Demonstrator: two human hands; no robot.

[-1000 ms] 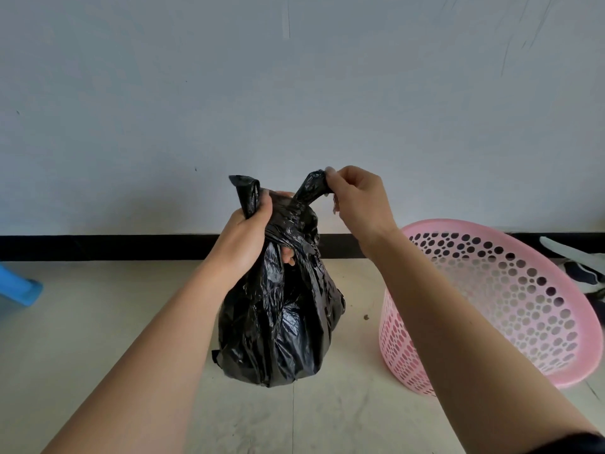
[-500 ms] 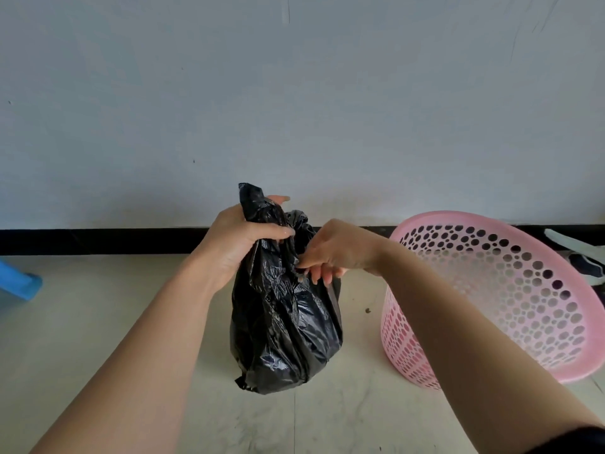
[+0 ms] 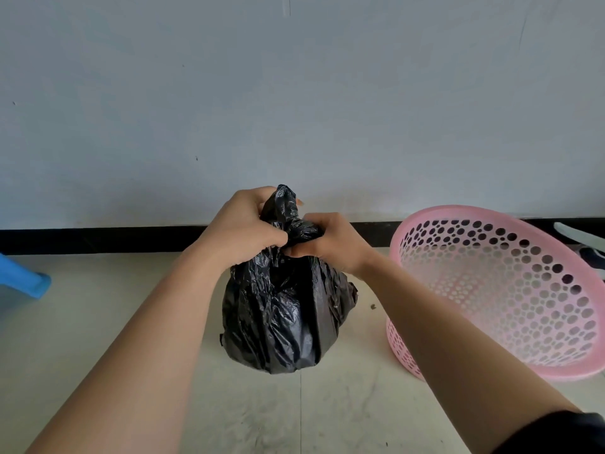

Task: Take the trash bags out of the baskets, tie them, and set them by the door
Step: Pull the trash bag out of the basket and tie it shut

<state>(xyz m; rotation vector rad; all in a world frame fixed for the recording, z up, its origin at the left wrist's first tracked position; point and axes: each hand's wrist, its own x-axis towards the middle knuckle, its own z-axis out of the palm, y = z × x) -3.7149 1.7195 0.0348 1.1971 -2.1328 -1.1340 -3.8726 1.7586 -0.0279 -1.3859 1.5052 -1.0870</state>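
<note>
- The tying step is in hand; the black trash bag (image 3: 281,309) hangs in the air above the floor (image 3: 98,322), just left of the pink basket (image 3: 510,290), which holds no bag
- The left hand (image 3: 242,231) and right hand (image 3: 330,244) curl tightly round the bag's twisted neck, touching each other
- Next, I judge, the ends need pulling apart to cinch the knot; no door is in sight
</note>
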